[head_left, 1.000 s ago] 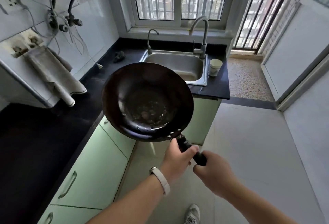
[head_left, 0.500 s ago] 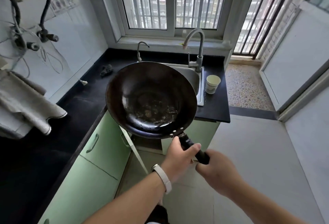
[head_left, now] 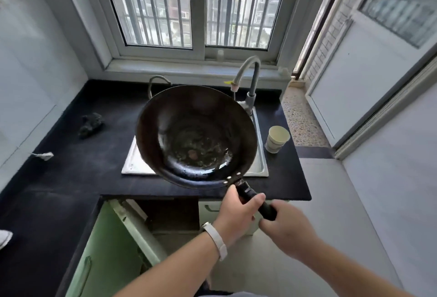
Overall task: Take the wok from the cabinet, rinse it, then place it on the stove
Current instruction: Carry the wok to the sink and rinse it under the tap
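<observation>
A dark round wok [head_left: 196,136] with residue in its bottom hangs over the steel sink [head_left: 261,166], covering most of the basin. My left hand [head_left: 236,211], with a white wristband, grips the black handle just behind the rivets. My right hand [head_left: 286,228] holds the handle's rear end. The tall grey faucet [head_left: 250,77] curves over the wok's far right rim. A thinner second tap [head_left: 156,81] stands behind the wok's left edge. No stove is in view.
A pale cup [head_left: 276,138] stands on the black counter [head_left: 71,155] right of the sink. A dark scrubber [head_left: 91,124] lies on the counter to the left. Below the counter a green cabinet door [head_left: 132,228] stands open. Tiled floor lies to the right.
I have stepped closer to the sink. The wok, held by both hands throughout, has moved forward from in front of the counter to above the basin.
</observation>
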### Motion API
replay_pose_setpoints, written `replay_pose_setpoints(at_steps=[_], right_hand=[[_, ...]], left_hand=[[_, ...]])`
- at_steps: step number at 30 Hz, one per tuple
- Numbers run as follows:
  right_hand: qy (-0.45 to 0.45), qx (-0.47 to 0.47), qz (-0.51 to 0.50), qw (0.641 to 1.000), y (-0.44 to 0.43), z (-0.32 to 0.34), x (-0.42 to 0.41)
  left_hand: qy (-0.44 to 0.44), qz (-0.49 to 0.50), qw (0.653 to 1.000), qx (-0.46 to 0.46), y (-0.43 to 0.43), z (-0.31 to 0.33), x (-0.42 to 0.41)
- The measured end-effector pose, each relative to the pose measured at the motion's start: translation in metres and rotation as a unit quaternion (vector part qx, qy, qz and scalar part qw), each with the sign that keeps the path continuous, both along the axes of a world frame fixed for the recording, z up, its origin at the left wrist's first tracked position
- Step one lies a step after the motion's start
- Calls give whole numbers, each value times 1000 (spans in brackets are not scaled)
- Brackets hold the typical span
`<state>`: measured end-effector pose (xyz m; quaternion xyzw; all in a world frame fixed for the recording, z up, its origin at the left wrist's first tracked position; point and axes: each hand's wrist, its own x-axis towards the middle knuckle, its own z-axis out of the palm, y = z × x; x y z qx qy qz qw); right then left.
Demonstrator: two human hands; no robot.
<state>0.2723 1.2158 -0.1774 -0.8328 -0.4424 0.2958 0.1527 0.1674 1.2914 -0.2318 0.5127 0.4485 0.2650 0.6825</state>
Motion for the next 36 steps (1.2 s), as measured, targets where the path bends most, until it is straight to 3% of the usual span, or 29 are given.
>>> replay_pose_setpoints(at_steps=[16,27,36], right_hand=[[21,-15,-26,999,76,-36,35],[61,-68,87,992,126,-57,112],[42,-100,176,978,162,-67,157]], left_hand=[[35,-16,998,-53,78,-27,30],[108,37,989,-90,110,-38,87],[129,79,980,-130,127,-43,123]])
